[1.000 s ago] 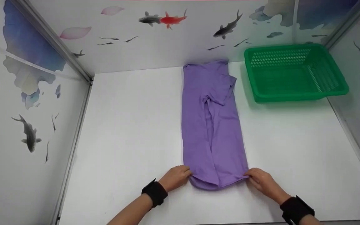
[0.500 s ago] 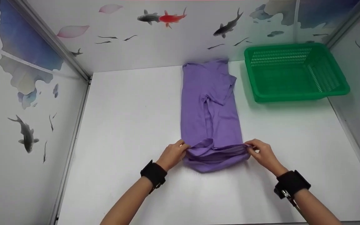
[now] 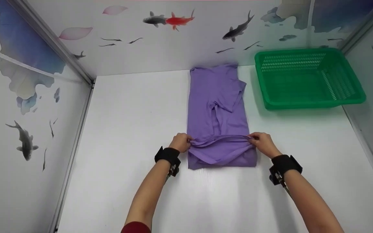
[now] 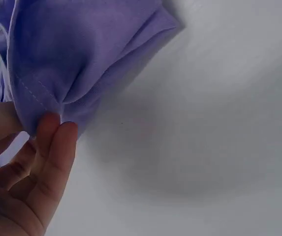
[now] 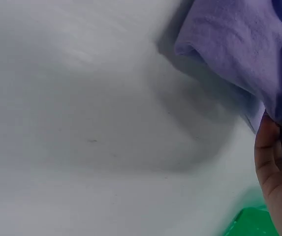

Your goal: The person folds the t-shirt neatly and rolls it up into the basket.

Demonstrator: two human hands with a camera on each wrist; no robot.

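My left hand point(image 3: 180, 142) pinches one side of the loose hem of a purple garment point(image 3: 215, 87), thumb and fingers closed on the cloth; the left wrist view shows stitching just above my fingertips. My right hand point(image 3: 264, 143) pinches the same hem at the opposite side, though the right wrist view cuts off part of its grip. Between my two hands the hem runs across the garment, and the layer beneath it sags toward me in soft folds. The near edge of the garment lies almost straight on the white worktop point(image 3: 125, 145), nearer to me than both hands. I wear a black band point(image 3: 167, 157) on my left wrist and another black band point(image 3: 285, 165) on my right, and a dark red sleeve point(image 3: 136, 227) shows on my left arm. Beyond my hands the garment stretches away to the back wall point(image 3: 160, 53), with a short flap jutting out on its right. Right of its far end, near but apart, stands a green basket point(image 3: 303, 105). Fish and petals are printed on the back wall.
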